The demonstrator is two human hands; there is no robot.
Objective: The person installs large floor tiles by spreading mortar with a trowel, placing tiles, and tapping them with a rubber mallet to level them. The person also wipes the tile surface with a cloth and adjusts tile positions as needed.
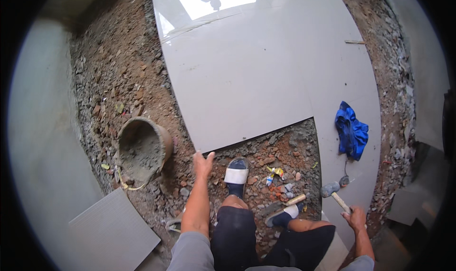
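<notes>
My left hand (203, 164) reaches to the near left corner of a large glossy light-grey tile (237, 90). Its thumb and fingers are spread, with the tips touching the tile's edge at that corner. At the right, my right hand (355, 218) is closed round the wooden handle of a mallet (329, 189). The mallet's thick grey head is over the tiled strip on the right side. Bare rubble (270, 161) shows along the tile's near edge, right in front of my sandalled foot (236, 173).
A bucket of grey mortar (142, 150) leans on the rubble at left. A blue cloth (351, 131) lies on the right-hand tiles. Near my other foot are a wooden-handled tool (296, 199) and a crumpled wrapper (274, 174). Another tile (114, 230) rests at lower left.
</notes>
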